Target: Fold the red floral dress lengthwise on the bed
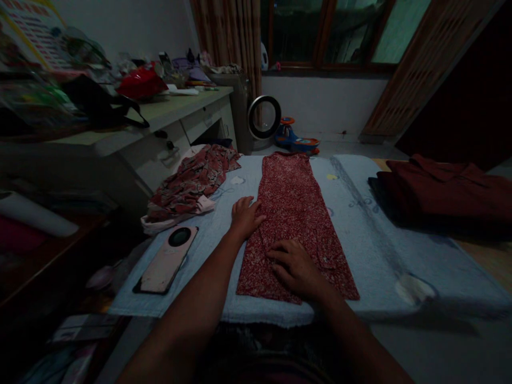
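Note:
A red garment (pixel 290 197) with a fine pale speckled pattern lies in a long folded panel on the blue cloth (pixel 216 282). Its narrower end points away from me and its wider end lies close to my body. My left hand (pixel 245 217) rests at its left edge, fingers apart, the tips touching the fabric. Lower down, my right hand (pixel 295 265) lies on top of the garment with loosely bent, parted fingers. Neither hand appears to grip the fabric. Whether the garment is trousers or a dress, I cannot tell.
A phone (pixel 167 261) lies left of my left forearm. Behind it is a crumpled patterned garment (pixel 196 176). Folded dark red clothes (pixel 452 186) are stacked at the right. A cluttered desk (pixel 168 117) borders the left; a round fan (pixel 264 118) and a ride-on toy (pixel 296 138) stand beyond.

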Available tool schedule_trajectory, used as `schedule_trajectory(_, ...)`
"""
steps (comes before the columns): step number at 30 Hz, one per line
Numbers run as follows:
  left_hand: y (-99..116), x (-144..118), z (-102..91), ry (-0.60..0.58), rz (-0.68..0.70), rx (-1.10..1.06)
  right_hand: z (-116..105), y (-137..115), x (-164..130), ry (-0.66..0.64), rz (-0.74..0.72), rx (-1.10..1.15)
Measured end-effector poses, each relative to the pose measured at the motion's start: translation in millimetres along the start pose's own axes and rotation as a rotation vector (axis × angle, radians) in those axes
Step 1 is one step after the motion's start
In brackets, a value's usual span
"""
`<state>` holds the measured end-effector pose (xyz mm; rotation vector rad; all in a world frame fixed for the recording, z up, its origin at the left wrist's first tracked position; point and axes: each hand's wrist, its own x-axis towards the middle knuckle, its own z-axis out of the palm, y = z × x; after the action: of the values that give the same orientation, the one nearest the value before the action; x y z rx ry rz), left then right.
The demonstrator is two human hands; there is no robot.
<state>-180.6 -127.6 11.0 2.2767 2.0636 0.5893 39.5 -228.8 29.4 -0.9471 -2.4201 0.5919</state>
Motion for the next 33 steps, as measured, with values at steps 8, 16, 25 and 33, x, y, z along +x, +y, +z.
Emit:
schedule_trajectory(8,-3.2,3.6,2.0,0.106,0.04,-0.055,1.7,1.9,0.0,0.009,-0.017,-0.012)
schedule_trajectory(16,1.0,0.8,-3.9,0.06,0.182,-0.158,2.3,2.8,-0.2,0.002,-0.016,-0.017)
schedule_trajectory(25,0.3,-1.3,-3.5,-0.039,0.143,-0.169,3.0,4.1,-0.8,0.004,-0.012,-0.011)
schedule_trajectory(33,-0.7,-3.6,-4.2,-0.134,0.094,-0.164,3.2,3.3,-0.6,0.008,-0.011,-0.016)
